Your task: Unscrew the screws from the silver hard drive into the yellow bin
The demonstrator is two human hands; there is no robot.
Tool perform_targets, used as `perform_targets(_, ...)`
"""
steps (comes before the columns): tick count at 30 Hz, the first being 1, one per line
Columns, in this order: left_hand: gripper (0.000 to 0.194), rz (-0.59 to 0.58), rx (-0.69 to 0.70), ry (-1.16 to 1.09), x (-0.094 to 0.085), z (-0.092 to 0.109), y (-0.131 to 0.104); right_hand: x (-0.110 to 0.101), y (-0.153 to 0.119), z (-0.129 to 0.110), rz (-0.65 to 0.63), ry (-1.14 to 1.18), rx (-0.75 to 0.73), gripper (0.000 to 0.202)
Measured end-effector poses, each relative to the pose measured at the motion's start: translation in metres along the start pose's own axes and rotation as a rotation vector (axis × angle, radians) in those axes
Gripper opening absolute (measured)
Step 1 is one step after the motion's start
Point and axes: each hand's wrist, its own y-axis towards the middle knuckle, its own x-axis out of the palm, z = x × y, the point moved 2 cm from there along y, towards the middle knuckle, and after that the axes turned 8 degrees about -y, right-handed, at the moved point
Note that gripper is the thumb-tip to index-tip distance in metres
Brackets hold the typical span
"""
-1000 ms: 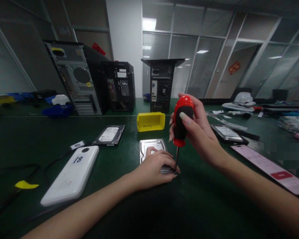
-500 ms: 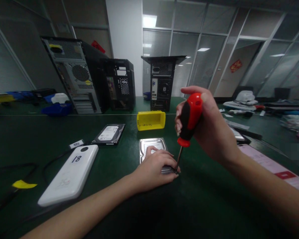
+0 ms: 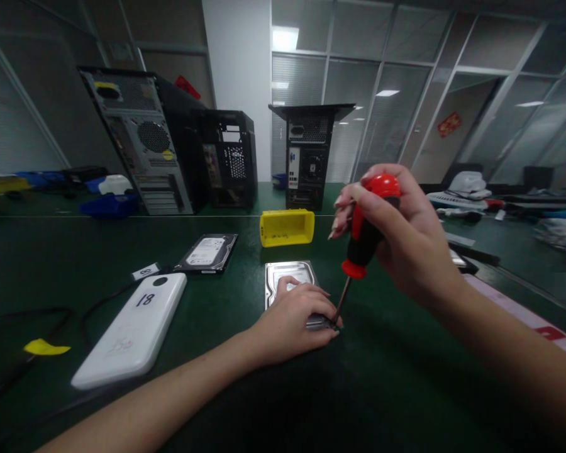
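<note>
My left hand (image 3: 299, 321) is closed over a silver hard drive (image 3: 290, 272), its fingers pressing the drive's top and near right corner. Much of the drive is hidden under that hand. In my right hand (image 3: 408, 236) is a red and black screwdriver (image 3: 368, 229), tilted with its handle up and to the right. The metal shaft runs down to the drive's near right corner beside my left fingertips. Its tip is too small to make out there. Just behind the drive stands a yellow bin (image 3: 287, 228) tipped on its side, with several small dark bits inside.
A second hard drive (image 3: 208, 253) lies to the left, near a white power bank (image 3: 134, 330) marked 18 and its black cable. Computer cases (image 3: 306, 157) stand at the back. A pink-and-white sheet (image 3: 519, 308) is on the green table (image 3: 236, 402) at right.
My right hand has turned about the screwdriver and shifted slightly right, so the handle leans further right. My left hand and the hard drive stay in place.
</note>
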Motion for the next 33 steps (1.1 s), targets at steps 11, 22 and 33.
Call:
perform_targets(11, 0.011, 0.008, -0.014, 0.004, -0.0011, 0.0036, 0.0004, 0.0006, -0.0004, -0.0018, -0.109, 0.112, 0.062, 0.024)
perform_targets(22, 0.011, 0.005, -0.013, 0.010, -0.0008, 0.0018, 0.0001, 0.0018, 0.0038, -0.0043, -0.076, 0.052, 0.040, 0.020)
perform_targets(33, 0.011, 0.002, -0.020, 0.004, -0.0010, 0.0040, -0.0004, 0.0006, 0.0047, -0.0071, -0.129, 0.078, 0.083, 0.014)
